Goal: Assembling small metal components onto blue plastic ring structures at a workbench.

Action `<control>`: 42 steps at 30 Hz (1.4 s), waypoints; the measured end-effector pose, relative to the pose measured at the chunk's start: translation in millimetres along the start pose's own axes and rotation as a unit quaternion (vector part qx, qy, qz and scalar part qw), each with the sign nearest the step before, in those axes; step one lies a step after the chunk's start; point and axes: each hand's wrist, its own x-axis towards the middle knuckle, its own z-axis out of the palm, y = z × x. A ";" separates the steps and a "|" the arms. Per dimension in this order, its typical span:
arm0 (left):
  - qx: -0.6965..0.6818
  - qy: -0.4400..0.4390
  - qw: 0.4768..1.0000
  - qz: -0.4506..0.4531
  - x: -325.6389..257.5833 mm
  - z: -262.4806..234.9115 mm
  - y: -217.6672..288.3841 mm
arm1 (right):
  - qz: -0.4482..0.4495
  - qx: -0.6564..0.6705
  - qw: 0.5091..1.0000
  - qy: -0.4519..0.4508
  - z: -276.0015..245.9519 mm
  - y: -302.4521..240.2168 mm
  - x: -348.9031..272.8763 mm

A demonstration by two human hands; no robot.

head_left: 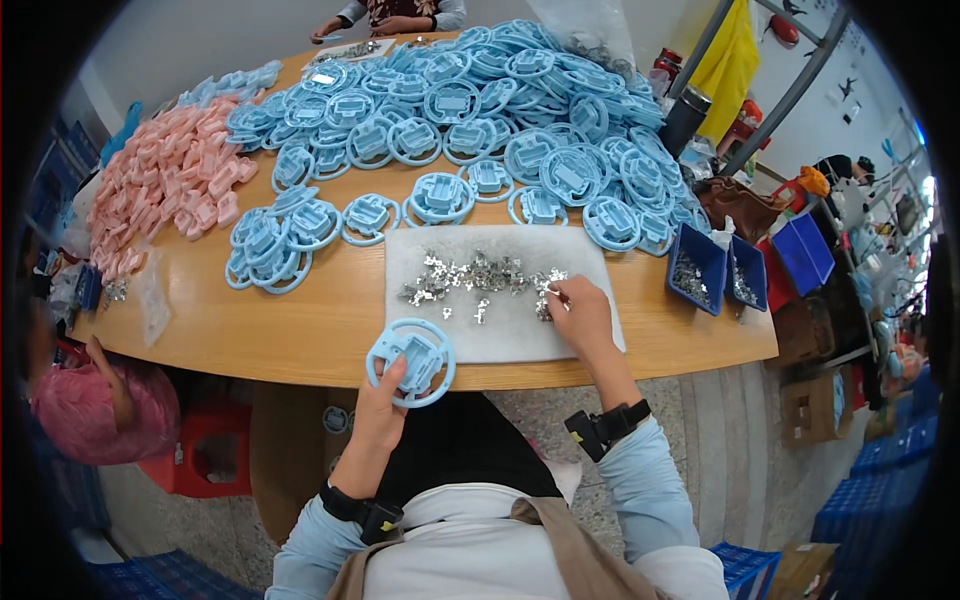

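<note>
My left hand [380, 408] grips a light blue plastic toy steering wheel [432, 345] at the table's front edge, thumb over its inner side. The wheel's recessed centre faces up. My right hand [583, 315] is at the right end of a pile of small shiny metal pieces [480, 272], fingertips pinched together on a piece there. These pieces lie on a white foam pad [420, 335]; a few sit apart, nearer me.
Blue wheels [450, 103] are heaped across the table [300, 330]. Pink plastic parts [170, 175] are piled at left. Blue bins [697, 268] of small metal parts stand at right. Another person's hands [400, 24] are at the far edge; someone in pink sits at left.
</note>
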 end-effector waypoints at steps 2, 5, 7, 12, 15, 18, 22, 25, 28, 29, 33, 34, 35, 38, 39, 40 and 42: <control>-0.031 0.001 0.999 -0.010 1.4 -3.6 -1.2 | -0.005 -0.022 1.000 -0.018 -0.4 -5.4 5.5; -0.064 0.018 0.998 -0.016 1.4 -3.4 3.1 | -0.035 -0.044 0.998 -0.032 3.4 -7.0 9.8; -0.049 0.042 0.998 0.000 1.3 -6.1 0.9 | -0.066 -0.052 0.996 -0.031 4.7 -6.8 10.2; -0.016 0.071 0.997 0.031 -4.9 -5.0 -3.1 | -0.115 0.018 0.993 -0.025 5.1 -16.6 4.3; -0.021 0.039 0.999 0.021 -5.4 -5.8 -3.7 | -0.073 0.016 0.994 -0.083 15.2 -42.2 -12.1; -0.041 0.034 0.998 -0.017 -3.5 -5.1 1.3 | -0.064 0.043 0.990 -0.116 31.8 -56.6 -23.0; -0.047 0.052 0.997 -0.025 -2.5 -4.6 5.4 | 0.034 0.198 0.974 -0.104 18.1 -50.1 -12.8; -0.037 0.039 0.998 -0.022 0.3 -9.4 4.2 | -0.054 0.143 0.979 -0.139 10.7 -39.3 -12.0; -0.037 0.019 0.999 -0.028 2.2 -6.2 6.5 | -0.114 0.095 0.977 -0.154 12.8 -39.5 -17.8; -0.039 0.013 0.999 -0.031 3.3 -3.1 7.4 | -0.123 0.082 0.977 -0.154 13.9 -39.9 -19.4; -0.033 -0.010 0.998 -0.046 11.5 -4.0 -0.5 | -0.107 0.094 0.978 -0.156 11.3 -47.4 -18.6; -0.030 -0.011 0.999 -0.045 12.3 -3.4 -2.1 | -0.086 0.096 0.978 -0.166 10.9 -47.4 -17.5; -0.026 -0.012 0.999 -0.043 12.6 -2.4 -3.4 | -0.066 0.099 0.977 -0.178 11.1 -48.7 -16.5; -0.020 -0.017 0.999 -0.046 12.3 0.8 -4.5 | -0.007 0.187 0.963 -0.192 12.0 -58.8 -15.4; -0.020 -0.020 0.998 -0.047 12.7 2.0 -3.0 | -0.013 0.226 0.958 -0.175 15.3 -64.7 -15.5; -0.019 -0.024 0.998 -0.049 12.5 2.6 -2.2 | -0.018 0.265 0.951 -0.157 20.7 -73.0 -15.3; -0.026 -0.028 0.998 -0.057 14.9 -0.6 -4.9 | -0.033 0.310 0.940 -0.139 32.3 -89.3 -15.5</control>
